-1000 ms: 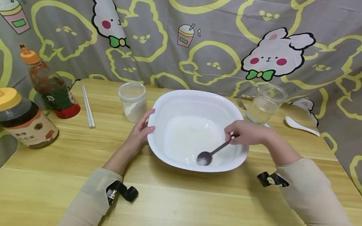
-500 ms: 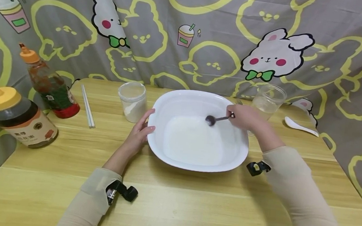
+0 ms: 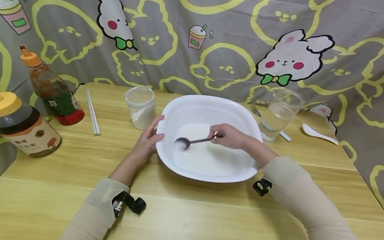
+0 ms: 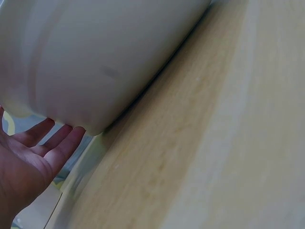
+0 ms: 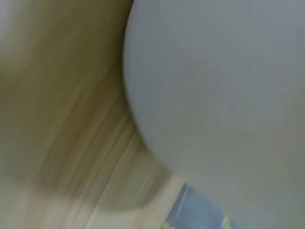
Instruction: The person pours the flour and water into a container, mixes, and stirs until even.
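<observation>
Bowl (image 3: 213,110), white and wide, sits mid-table with a shallow pool of pale liquid in its bottom. Going from the left: a squat jar with a yellow cap (image 3: 17,123) holds dark honey-like syrup, and just behind it a tall sauce bottle (image 3: 52,88) with an orange spout holds reddish-brown sauce. A pair of white chopsticks (image 3: 93,113) lies on the wooden table (image 3: 183,218) beside them. Next, a clear tub (image 3: 140,107) is partly filled with white powder. The left hand (image 3: 149,141) rests against the bowl's left rim, fingers straight and relaxed, touching the outer wall, as the left wrist view confirms. Inside the bowl, the spoon (image 3: 190,141) has its scoop at the left of the liquid, carrying a little white stuff; the right hand (image 3: 230,136) pinches its handle with curled fingers. Right of the bowl stands a glass (image 3: 279,114) partly full of water, then a white ceramic spoon (image 3: 319,134).

Half a second ago the scoop was at the bowl's far right side; it has since swept across to the left.
</observation>
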The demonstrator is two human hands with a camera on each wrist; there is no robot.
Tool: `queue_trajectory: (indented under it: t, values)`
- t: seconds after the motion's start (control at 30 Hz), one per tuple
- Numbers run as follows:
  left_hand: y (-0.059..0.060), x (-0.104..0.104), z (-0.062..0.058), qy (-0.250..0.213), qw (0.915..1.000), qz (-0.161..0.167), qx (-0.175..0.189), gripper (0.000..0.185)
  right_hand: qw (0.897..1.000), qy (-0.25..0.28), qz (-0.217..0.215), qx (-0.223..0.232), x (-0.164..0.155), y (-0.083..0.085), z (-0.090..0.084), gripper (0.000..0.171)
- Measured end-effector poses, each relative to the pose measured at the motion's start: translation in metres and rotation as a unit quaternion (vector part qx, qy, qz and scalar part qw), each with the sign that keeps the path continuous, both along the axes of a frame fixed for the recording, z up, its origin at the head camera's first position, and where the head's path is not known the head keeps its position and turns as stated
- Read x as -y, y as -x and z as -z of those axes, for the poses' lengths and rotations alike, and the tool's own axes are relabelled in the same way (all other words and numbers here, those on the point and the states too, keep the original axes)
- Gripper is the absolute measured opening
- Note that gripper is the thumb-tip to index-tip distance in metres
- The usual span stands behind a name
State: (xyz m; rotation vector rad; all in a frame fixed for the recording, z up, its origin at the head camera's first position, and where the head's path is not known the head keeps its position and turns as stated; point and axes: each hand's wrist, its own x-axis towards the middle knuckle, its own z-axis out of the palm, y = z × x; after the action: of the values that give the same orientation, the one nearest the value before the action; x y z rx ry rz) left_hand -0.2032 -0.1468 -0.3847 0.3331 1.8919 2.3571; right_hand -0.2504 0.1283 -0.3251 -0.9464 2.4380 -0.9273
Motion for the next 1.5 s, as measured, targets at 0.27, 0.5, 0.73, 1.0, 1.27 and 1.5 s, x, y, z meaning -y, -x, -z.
queue_trajectory:
  t: [0.27, 0.5, 0.73, 1.0, 1.27, 1.5]
  values:
    - [0.0, -0.001, 0.001, 0.005, 1.0, -0.001, 0.004, 0.059, 0.992, -0.071, -0.094, 0.052, -0.024, -0.018, -0.027, 0.008]
    - [0.0, 0.0, -0.001, 0.009, 1.0, 0.0, 0.004, 0.06, 0.981, -0.18, -0.061, -0.038, -0.058, -0.024, -0.061, 0.015]
    - [0.0, 0.0, -0.001, 0.006, 1.0, -0.002, 0.002, 0.06, 0.954, -0.259, 0.049, -0.142, -0.065, -0.007, -0.064, 0.013]
    - [0.0, 0.0, -0.001, 0.012, 0.9999, -0.003, 0.002, 0.06, 0.967, -0.171, 0.114, -0.153, -0.036, 0.016, -0.026, 0.004]
    - [0.0, 0.0, -0.001, 0.014, 0.9999, -0.005, 0.001, 0.06, 0.995, -0.043, 0.042, -0.08, 0.0, 0.007, 0.003, 0.004]
    - [-0.001, 0.001, -0.001, 0.012, 0.9999, -0.004, -0.003, 0.06, 0.997, -0.02, -0.057, 0.047, -0.002, -0.009, -0.004, 0.005]
